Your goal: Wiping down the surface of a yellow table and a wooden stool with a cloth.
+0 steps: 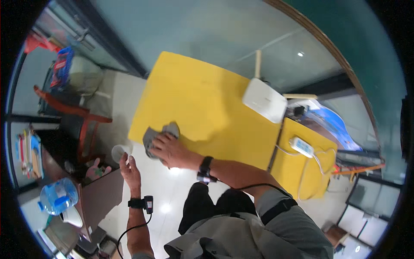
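Note:
My right hand point(170, 150) is pressed on a bunched grey cloth point(150, 137) at the near left edge of a yellow tabletop point(194, 94). Part of the cloth hangs past that edge, and the palm hides some of it. Left of the table, my left hand point(130, 174) is held out over the floor, fingers apart. Just beyond its fingertips shows a round white container point(118, 153). The fingers overlap its rim in the view; I see no grip on it.
A white router-like box point(265, 100) stands at the table's far right. A power strip point(302, 147) with white cable lies on a second yellow surface point(288, 174). To the left are a wooden chair point(85, 129), a brown desk point(100, 197) and a blue water jug point(59, 196). A glass partition point(200, 29) runs behind.

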{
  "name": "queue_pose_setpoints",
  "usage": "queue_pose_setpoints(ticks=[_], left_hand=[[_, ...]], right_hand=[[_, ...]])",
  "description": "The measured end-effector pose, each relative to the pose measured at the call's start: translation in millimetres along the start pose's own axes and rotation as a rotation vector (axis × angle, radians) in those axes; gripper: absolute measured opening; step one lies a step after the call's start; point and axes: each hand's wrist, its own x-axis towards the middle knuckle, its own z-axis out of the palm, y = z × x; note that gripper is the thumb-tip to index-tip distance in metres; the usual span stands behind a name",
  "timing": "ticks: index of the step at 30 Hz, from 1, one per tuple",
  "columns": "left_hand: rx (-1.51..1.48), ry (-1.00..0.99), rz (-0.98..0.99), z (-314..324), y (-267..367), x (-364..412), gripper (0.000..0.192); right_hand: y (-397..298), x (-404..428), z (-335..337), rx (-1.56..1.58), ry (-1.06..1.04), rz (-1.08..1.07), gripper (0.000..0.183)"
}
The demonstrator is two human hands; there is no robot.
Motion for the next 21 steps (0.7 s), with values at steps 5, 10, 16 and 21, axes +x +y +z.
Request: queue_pose_setpoints(ticks=[5,10,16,21], left_hand=[[0.243,-0.118,0.330,31.5,66.3,-0.5,0.043],[0.325,-0.270,0.500,63.7,98.7,-11.9,0.053],[0.539,-0.412,0.571,80.6,98.3,-16.7,0.063],[0.652,-0.493,0.530,83.4,122.9,-13.1,0.062]], right_hand=[[-11.2,-131.4,-53.8,-0.014,0.045,0.310,0.063],[-20.5,-243.5,-98.5,-0.203,0.286,0.716,0.060],[-20.3,-296.5,-123.1,-0.168,0.243,0.974,0.062],[30.6,-285.1,-181.5,-0.085,0.733,0.856,0.047]])
